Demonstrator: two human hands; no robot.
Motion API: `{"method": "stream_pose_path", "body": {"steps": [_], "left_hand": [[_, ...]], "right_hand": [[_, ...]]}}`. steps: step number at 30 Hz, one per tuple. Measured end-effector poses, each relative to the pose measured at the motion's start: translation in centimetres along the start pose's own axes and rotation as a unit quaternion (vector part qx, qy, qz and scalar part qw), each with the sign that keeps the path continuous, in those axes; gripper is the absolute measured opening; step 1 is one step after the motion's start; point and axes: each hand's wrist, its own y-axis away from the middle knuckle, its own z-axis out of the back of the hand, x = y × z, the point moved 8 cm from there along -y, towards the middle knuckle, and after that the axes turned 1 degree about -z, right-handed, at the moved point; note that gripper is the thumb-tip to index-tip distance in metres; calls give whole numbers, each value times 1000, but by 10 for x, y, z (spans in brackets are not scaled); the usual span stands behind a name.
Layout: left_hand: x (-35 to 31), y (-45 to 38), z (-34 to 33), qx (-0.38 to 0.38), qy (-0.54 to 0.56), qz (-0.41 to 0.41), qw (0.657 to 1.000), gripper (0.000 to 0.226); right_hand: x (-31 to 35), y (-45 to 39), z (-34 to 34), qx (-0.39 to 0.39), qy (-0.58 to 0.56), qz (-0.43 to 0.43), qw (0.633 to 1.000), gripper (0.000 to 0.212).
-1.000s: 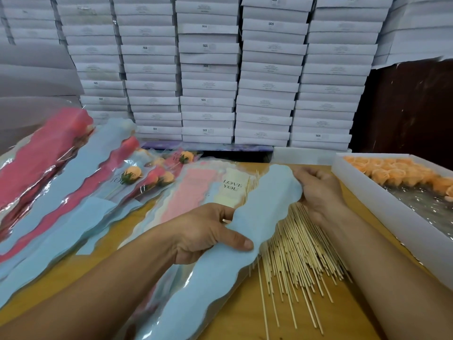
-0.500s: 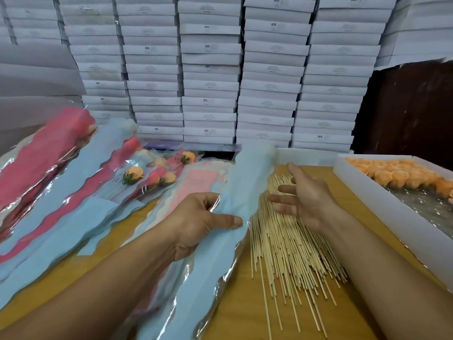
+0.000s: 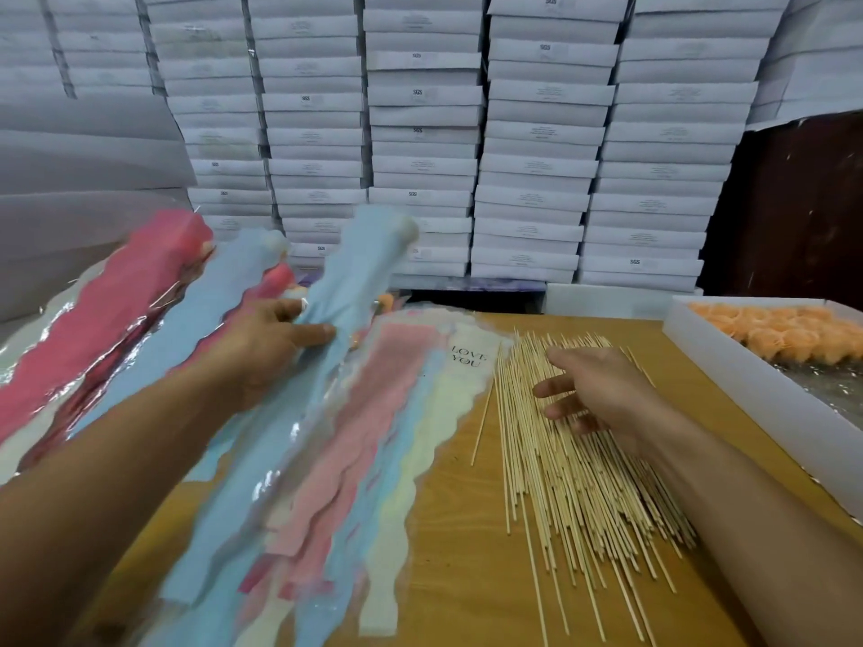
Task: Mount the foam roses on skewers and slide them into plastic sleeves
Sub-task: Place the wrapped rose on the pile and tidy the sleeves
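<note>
White boxes [image 3: 537, 133] wall the table [image 3: 467, 576]; left hand [image 3: 266, 352] grips a blue sleeve [image 3: 327, 357], right hand [image 3: 602, 394] hovers loose-fingered over skewers [image 3: 560, 483].

We see two bare forearms reaching in from the lower edge, with no sleeves anywhere along them. Our left hand [image 3: 266, 347] and right hand [image 3: 602, 394] wear no gloves, and we see no rings, watch or bands at the wrists. The fingernails look short and plain, though motion blur softens them.
</note>
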Motion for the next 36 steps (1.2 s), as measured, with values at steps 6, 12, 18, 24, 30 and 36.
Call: {"method": "stream_pose_path", "body": {"steps": [6, 12, 18, 24, 30, 36], "left_hand": [[4, -36, 78, -140, -179, -45, 973, 25], [14, -53, 129, -196, -303, -36, 932, 30], [23, -61, 158, -221, -372, -30, 901, 33], [33, -66, 169, -243, -409, -47, 879, 47], [38, -58, 151, -213, -467, -115, 851, 81], [54, -56, 139, -207, -664, -155, 701, 26]], "right_hand": [[-1, 1, -1, 7, 22, 4, 1000, 20], [-3, 0, -1, 14, 43, 7, 999, 18], [-5, -1, -7, 46, 79, 11, 996, 14], [-6, -1, -10, 56, 102, 16, 993, 10], [-7, -2, -11, 56, 111, 23, 992, 9], [-9, -5, -10, 55, 122, 23, 991, 11]]}}
